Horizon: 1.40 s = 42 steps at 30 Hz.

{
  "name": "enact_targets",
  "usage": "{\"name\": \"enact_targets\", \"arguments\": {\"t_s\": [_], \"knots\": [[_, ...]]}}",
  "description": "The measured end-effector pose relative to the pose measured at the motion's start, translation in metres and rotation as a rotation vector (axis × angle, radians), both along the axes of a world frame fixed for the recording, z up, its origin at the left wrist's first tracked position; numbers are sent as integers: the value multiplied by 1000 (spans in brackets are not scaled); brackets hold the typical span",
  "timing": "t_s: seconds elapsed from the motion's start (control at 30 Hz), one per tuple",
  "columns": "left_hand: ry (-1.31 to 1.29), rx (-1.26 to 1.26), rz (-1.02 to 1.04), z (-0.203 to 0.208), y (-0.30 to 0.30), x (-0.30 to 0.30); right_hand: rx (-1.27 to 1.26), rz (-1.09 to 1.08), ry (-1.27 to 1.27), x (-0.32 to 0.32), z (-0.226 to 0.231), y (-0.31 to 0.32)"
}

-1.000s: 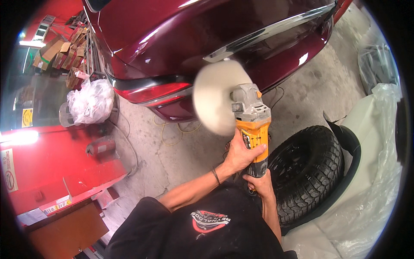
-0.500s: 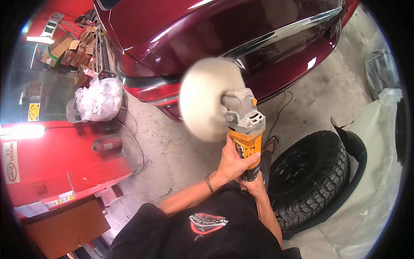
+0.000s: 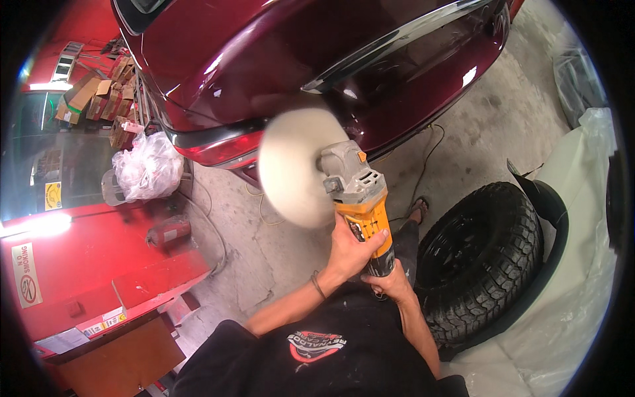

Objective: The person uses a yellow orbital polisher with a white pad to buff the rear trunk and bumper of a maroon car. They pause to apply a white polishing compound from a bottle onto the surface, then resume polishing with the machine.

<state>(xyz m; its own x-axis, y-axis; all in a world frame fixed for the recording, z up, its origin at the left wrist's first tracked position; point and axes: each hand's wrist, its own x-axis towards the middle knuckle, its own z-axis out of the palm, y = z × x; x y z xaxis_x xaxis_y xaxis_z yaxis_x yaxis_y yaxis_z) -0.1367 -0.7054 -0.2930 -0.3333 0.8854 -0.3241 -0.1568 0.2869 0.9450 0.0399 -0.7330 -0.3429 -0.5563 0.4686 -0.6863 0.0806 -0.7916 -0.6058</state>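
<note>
A grey and yellow power polisher (image 3: 360, 185) is held out in front of me. Its round white pad (image 3: 291, 165) is smeared by spinning motion. My left hand (image 3: 354, 248) is closed around the yellow body, the thumb lying across it. Behind it, my right hand (image 3: 390, 283) grips the black rear end of the handle. The pad overlaps the rear of a glossy maroon car (image 3: 245, 73), by the bumper and a red tail light (image 3: 221, 149). Whether the pad touches the paint I cannot tell.
A large black tire (image 3: 479, 258) lies at my right, beside plastic sheeting (image 3: 562, 317). Cords (image 3: 426, 165) run along the concrete floor. On the left stand a red cabinet-like surface (image 3: 73, 264), a white plastic bag (image 3: 149, 165), cardboard boxes (image 3: 99, 99) and a red cylinder (image 3: 169, 230).
The polisher and both hands have shifted slightly left relative to my view, the pad a little lower. The car appears farther left in view. Both hands keep their hold.
</note>
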Motion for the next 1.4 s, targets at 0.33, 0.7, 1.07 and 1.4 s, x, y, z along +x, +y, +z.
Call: {"name": "enact_targets", "arguments": {"t_s": [0.33, 0.7, 1.07, 1.4], "knots": [[29, -95, -38, -35, 33, 23, -208, -164, 18, 19, 0, 18], [77, -61, 83, -2, 13, 34, -98, 3, -48, 39, 30, 30], [-260, 222, 157, 81, 16, 2, 539, 76, -273, 2, 100, 43], [-392, 429, 114, 106, 50, -4, 767, 43, -351, 0, 124, 76]]}}
